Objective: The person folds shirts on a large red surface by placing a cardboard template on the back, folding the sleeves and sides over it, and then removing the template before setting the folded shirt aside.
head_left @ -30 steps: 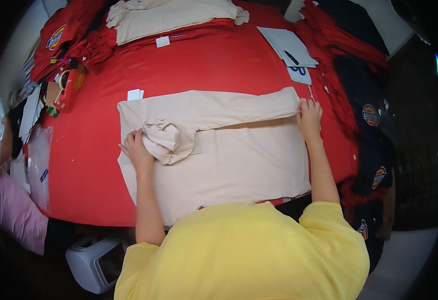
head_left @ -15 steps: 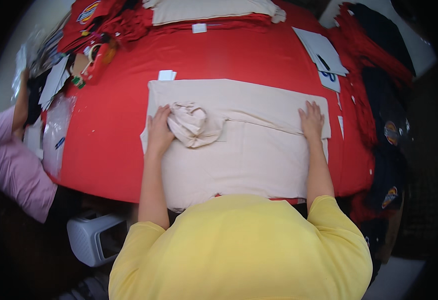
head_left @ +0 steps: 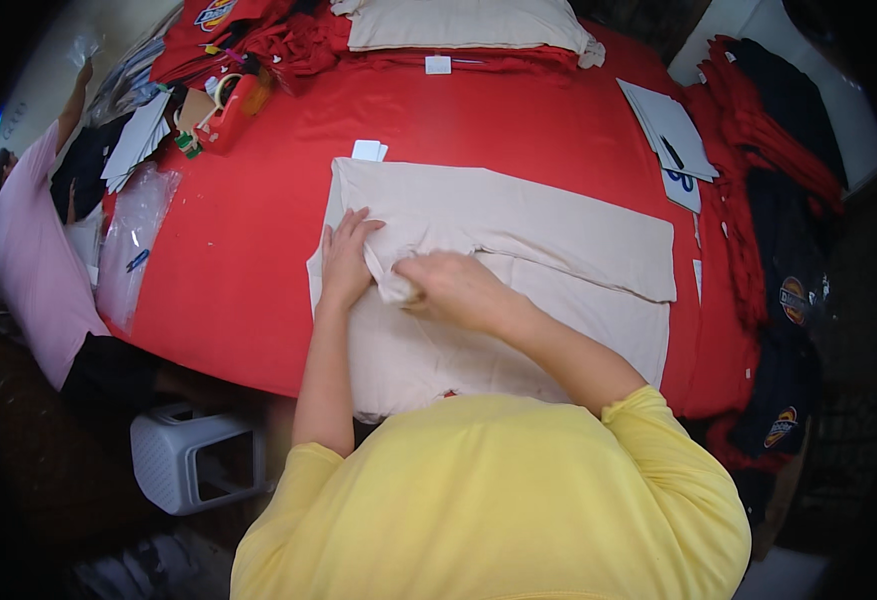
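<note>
A cream garment (head_left: 548, 330), partly folded, lies spread in front of me on the red-covered table (head_left: 238, 230). My left hand (head_left: 348, 258) rests on its left part, fingers stretched out over the cloth beside a bunched piece. My right hand (head_left: 453, 288) is closed on that bunched piece (head_left: 398, 288), just right of my left hand. A long folded strip of the same cloth runs across the garment's far side toward the right. My right fingertips are partly hidden and slightly blurred.
Another cream garment (head_left: 468, 25) lies on red clothes at the far edge. White sheets (head_left: 663, 130) with a pen sit at right, near piled red and dark clothes (head_left: 793, 230). At left are plastic bags (head_left: 138, 235), a red tape holder (head_left: 233, 115) and a person in pink (head_left: 43, 260).
My right hand has left the garment's right edge and moved left to grasp the bunched cloth, now pulled smaller. My left hand stays beside it. The person at left has an arm raised.
</note>
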Action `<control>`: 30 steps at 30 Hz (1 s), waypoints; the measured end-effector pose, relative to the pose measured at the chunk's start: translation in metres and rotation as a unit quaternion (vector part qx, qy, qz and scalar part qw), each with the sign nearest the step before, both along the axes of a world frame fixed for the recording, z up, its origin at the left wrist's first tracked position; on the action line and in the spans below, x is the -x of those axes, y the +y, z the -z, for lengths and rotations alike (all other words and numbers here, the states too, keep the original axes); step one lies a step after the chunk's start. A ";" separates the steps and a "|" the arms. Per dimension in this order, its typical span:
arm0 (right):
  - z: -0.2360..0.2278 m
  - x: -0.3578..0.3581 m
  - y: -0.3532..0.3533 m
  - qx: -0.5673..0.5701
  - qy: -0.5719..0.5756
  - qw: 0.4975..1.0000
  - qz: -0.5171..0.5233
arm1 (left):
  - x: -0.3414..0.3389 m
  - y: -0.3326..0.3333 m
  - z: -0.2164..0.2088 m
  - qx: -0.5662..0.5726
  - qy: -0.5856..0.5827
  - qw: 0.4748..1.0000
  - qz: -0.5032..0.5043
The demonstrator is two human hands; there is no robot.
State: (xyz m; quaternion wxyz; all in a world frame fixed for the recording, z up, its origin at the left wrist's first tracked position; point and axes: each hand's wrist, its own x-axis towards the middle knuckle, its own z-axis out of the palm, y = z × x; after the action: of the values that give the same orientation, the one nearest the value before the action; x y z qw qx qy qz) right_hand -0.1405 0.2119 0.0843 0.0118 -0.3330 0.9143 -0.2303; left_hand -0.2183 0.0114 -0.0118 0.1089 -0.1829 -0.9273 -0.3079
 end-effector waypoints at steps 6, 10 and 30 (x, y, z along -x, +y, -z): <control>-0.069 -0.084 0.065 0.236 -0.150 0.934 0.224 | -0.006 0.004 -0.007 -0.019 0.039 0.999 -0.004; -0.012 -0.077 0.154 0.084 -0.012 0.838 0.540 | -0.002 0.008 -0.013 -0.013 0.005 1.000 0.002; -0.022 0.005 0.155 0.358 -0.087 0.855 0.364 | -0.005 -0.006 -0.008 -0.025 0.025 0.999 -0.001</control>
State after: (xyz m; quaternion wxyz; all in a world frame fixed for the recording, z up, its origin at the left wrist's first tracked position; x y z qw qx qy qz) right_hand -0.1453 0.3672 0.1066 -0.1133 0.0642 0.8197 -0.5578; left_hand -0.2129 0.0059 -0.0034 0.1370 -0.1866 -0.9164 -0.3264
